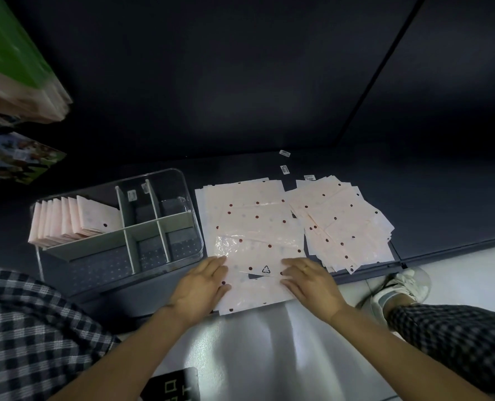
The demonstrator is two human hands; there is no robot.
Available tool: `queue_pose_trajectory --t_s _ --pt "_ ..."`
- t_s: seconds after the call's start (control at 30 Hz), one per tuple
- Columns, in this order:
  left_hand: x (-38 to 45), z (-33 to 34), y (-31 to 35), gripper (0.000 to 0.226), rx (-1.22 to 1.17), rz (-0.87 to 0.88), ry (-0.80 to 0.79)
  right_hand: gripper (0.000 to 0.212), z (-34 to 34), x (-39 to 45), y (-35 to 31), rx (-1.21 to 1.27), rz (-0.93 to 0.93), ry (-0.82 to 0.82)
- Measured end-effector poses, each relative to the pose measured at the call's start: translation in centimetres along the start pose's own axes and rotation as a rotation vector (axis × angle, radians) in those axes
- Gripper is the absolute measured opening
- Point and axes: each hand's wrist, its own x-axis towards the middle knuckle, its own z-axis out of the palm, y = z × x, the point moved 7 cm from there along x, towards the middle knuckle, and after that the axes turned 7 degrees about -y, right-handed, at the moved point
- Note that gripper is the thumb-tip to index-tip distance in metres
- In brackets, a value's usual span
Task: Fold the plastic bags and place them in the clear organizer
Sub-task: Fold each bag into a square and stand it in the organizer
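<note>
Hands, our left hand and right hand, are pressing flat-fingered on the top plastic bag at lower centre, so we are starting a fold, and next comes lifting its near edge.

Clear organizer — left rear compartment packed with folded bags, other compartments open from above, grey dividers between them. Flat bag stack sits just right of it, loose pile further right — dark counter behind both is bare.
</note>
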Motion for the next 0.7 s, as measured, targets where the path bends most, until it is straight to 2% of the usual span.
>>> queue_pose_trajectory --t_s 0.07,0.23,0.33,0.4,0.5,0.6,0.7 --pt "0.6 0.5 -0.3 0.04 -0.001 -0.017 -0.043 0.026 0.6 0.8 -0.6 -0.033 -0.012 -0.018" --pt "2.3 0.6 -0.4 0.04 0.071 -0.043 -0.068 0.043 1.5 1.3 -1.3 -0.257 -0.175 -0.074" --pt "2.6 0.8 -0.4 0.042 0.057 -0.033 -0.08 0.048 1.2 1.5 -1.1 -0.251 -0.147 -0.071" --pt "2.7 1.0 -0.3 0.054 0.021 -0.028 -0.121 0.036 0.6 1.6 -0.7 -0.1 -0.094 -0.065" --pt "3.2 0.6 -0.2 0.067 0.014 -0.014 -0.17 0.022 -0.1 1.8 0.8 0.188 0.04 -0.198" --pt "3.9 0.0 0.1 0.055 -0.043 -0.025 -0.226 0.019 0.0 2.0 3.0 0.53 0.257 -0.458" --pt "4.1 -0.3 0.1 0.041 -0.117 -0.088 -0.302 0.017 -0.9 3.5 4.0 0.738 0.351 -0.505"
